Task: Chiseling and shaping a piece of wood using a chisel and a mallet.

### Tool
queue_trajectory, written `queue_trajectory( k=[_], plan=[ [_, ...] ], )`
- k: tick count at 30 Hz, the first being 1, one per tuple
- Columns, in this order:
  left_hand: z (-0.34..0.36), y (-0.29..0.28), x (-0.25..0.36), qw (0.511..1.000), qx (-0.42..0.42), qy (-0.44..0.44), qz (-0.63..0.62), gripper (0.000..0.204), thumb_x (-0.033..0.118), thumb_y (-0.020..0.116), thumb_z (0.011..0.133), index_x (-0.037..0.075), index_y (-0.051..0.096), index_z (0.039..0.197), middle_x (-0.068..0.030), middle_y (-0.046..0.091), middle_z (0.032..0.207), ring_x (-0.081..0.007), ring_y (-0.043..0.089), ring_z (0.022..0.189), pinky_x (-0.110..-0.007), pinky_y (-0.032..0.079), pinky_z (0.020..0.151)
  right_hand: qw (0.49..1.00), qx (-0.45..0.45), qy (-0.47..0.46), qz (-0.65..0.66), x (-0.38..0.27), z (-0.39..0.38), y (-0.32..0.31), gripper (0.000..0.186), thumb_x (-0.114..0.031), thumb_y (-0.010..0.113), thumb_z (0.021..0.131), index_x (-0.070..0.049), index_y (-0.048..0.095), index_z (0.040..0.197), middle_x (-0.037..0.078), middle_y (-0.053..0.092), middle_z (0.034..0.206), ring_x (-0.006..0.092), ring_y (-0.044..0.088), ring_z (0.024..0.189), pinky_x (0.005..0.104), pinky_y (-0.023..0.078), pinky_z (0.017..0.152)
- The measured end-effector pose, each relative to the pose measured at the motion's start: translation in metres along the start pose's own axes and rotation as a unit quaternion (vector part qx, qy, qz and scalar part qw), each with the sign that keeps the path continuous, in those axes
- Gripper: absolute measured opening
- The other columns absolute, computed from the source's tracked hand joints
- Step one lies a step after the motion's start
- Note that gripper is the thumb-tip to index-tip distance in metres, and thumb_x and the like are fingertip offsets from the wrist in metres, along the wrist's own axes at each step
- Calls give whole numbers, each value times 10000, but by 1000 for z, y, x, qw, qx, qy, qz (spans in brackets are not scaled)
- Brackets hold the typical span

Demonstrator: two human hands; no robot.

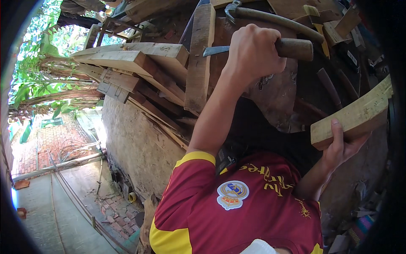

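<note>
My left hand (258,53) is closed around a chisel (298,49), its wooden handle sticking out to the right and its flat metal blade out to the left. The blade tip lies at or just over an upright wooden plank (198,59); whether it touches I cannot tell. Over on the right, my right hand (340,148) holds a slightly curved, pale wooden block (353,112), with the thumb on its near side and the fingers underneath. A claw hammer (275,20) with a long wooden handle lies just beyond my left hand.
Long curved timbers (139,63) are stacked on the left, beside a rough concrete wall (131,127). Tool handles (329,89) lie on the dark work surface between my hands. A brush (319,27) and wood offcuts (344,25) sit at the far right.
</note>
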State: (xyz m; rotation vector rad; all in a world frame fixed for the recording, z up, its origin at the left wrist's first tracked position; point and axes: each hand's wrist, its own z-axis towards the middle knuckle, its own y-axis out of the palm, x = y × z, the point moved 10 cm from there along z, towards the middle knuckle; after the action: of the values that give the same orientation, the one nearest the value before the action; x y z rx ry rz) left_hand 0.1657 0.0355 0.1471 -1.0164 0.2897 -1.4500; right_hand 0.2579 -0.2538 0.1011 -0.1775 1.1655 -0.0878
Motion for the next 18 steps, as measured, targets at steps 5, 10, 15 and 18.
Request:
queue_trajectory(
  k=[5, 10, 15, 18],
  plan=[
    [0, 1, 0, 1000, 0, 6, -6, 159, 183, 741, 600, 66, 707, 703, -143, 595, 557, -320, 626, 549, -355, 519, 541, 1000, 3, -18, 2, -2, 0, 0, 948, -253, 794, 677, -11, 311, 1456, 210, 458, 1300, 342, 504, 1178, 459, 471, 961],
    [0, 1, -4, 1000, -12, -1, -15, 172, 193, 743, 602, 63, 707, 708, -149, 594, 556, -327, 628, 557, -359, 524, 548, 1000, -5, -14, 10, -1, 3, 3, 928, -203, 789, 689, -8, 304, 1456, 214, 456, 1315, 342, 505, 1176, 465, 474, 965],
    [-1, -4, -2, 1000, 4, 11, -16, 165, 191, 735, 592, 65, 697, 692, -151, 593, 563, -338, 621, 566, -374, 519, 551, 999, 52, -2, -2, -2, -5, 17, 882, -160, 774, 721, 8, 303, 1447, 223, 449, 1340, 353, 487, 1211, 467, 450, 990],
    [0, 3, 0, 1000, -15, 5, -5, 168, 183, 723, 574, 66, 689, 689, -158, 587, 570, -349, 617, 578, -385, 517, 554, 973, -104, -189, -83, -11, -36, 65, 878, -115, 799, 693, 48, 332, 1419, 215, 442, 1368, 332, 421, 1300, 439, 347, 1078]
  ],
)
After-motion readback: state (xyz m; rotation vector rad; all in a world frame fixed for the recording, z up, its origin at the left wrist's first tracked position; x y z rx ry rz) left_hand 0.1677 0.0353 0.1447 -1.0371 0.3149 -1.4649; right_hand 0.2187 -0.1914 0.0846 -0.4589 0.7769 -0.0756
